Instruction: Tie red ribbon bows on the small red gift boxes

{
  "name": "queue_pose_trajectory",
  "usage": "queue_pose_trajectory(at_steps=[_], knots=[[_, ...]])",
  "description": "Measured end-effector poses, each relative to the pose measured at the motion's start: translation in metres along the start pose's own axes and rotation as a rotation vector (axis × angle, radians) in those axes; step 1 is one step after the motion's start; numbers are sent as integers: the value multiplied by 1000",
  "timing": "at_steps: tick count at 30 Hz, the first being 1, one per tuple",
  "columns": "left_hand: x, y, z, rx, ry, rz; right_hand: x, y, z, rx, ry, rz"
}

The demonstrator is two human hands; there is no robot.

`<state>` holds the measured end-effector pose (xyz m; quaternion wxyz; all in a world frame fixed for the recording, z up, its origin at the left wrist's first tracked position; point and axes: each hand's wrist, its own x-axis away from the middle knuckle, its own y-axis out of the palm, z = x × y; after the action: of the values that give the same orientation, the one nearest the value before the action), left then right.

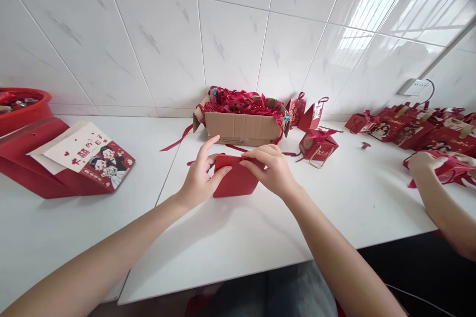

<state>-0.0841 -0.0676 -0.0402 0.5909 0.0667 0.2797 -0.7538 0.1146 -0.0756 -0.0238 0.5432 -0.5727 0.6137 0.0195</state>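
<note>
A plain red gift box [235, 181] stands on the white table in front of me, its back side turned toward me. My left hand [204, 173] grips its upper left edge between thumb and fingers, with the index finger raised. At the upper right edge, my right hand [273, 166] pinches the top of the box, fingers over the far side. Just behind it sits a cardboard box [243, 126] heaped with dark red ribbons [241, 102]. Whatever is on the far face of the gift box is hidden.
Flat printed red cartons [55, 178] and a red basin [26, 114] are at left. A ribbon-tied box [318, 146] and upright red boxes [311, 115] stand right of the cardboard. Finished-looking red bags [394, 121] line the far right, where another person's hands [427, 163] handle a ribboned box.
</note>
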Motion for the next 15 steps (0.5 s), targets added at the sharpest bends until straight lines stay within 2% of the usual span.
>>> queue_pose_trajectory(at_steps=[5,7,10,12,15], knots=[[2,-1,-5,-21,-47,-6,-4,-2,-3,-249,224,-73],[2,-2,-3,-64,-44,-2,-4,0,-2,-331,283,-50],[-5,-5,4,-115,62,50,-1,7,3,-459,363,11],[-11,-6,9,-129,125,33,4,14,8,-553,420,50],[-21,-6,11,-154,107,-12,10,24,17,-721,472,86]])
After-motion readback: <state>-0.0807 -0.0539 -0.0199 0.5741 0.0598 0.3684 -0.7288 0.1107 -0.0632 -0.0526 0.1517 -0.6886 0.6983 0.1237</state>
